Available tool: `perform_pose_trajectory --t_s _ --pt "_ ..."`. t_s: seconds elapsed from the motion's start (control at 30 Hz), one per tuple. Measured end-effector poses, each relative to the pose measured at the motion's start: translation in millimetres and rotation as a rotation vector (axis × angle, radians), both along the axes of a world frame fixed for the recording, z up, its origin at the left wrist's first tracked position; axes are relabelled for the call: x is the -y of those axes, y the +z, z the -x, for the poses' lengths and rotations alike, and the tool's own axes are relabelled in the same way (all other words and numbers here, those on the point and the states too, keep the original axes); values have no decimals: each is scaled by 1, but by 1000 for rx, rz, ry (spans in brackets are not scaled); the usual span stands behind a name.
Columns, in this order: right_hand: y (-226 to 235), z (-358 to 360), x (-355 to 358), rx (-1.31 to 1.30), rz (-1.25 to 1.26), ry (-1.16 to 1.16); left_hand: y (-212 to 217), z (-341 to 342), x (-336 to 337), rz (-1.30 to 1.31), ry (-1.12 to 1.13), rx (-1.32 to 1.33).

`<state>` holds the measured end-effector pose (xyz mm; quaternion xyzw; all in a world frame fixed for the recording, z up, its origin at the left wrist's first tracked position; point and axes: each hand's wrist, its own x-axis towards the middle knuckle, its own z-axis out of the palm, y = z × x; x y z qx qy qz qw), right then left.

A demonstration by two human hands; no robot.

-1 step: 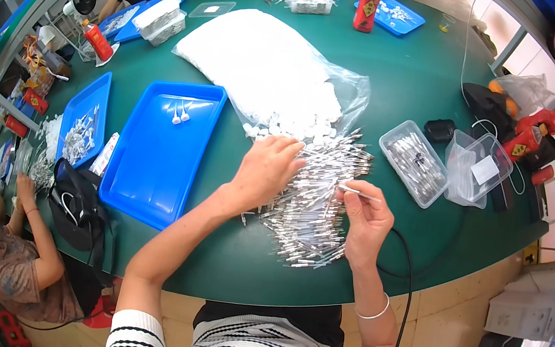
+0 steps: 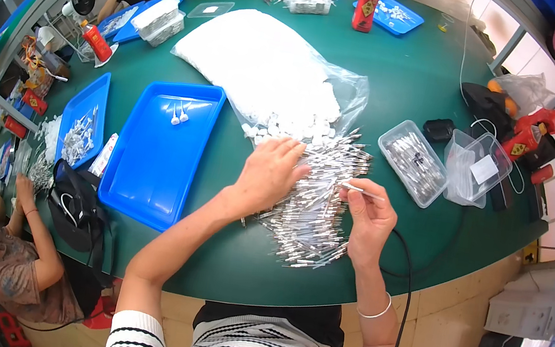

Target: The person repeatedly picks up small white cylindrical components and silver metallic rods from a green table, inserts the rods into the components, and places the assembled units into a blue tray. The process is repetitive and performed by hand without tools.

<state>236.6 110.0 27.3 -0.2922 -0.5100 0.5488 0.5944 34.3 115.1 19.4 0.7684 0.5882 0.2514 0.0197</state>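
Your left hand (image 2: 267,175), frame centre, shifted slightly right (grip unclear); right hand (image 2: 371,221) pinches a rod (image 2: 365,192), likely light, stiff: hold mid-shaft.

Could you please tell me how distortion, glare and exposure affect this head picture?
Head view: the green table's near edge bows and the corners fall black; also in the head view, reflections shine on the large blue tray, and the bag of white pieces looks washed out; head view again, individual pieces in the thin metallic pile are hard to separate.
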Motion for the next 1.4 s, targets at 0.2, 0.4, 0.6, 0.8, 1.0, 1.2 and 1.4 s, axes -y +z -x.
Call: perform_pose_trajectory --t_s 0.2,0.4,0.6,0.8,1.0,1.2,1.4 --pt "0 -5 -21 45 -43 49 -6 -26 12 75 -9 -106" --pt "-21 6 -24 312 -135 30 -16 -37 26 -9 -82 14" --pt "-25 12 -22 391 -170 -5 -3 -2 22 -38 -26 354" --pt "-28 9 -22 391 -124 57 -3 52 5 -19 16 180" --pt "-30 8 -21 373 -65 77 -9 57 0 62 -39 183" --pt "-30 8 -22 385 -119 75 -3 54 1 105 -53 176" --pt "-33 4 -25 406 -148 3 -6 62 9 183 41 405"
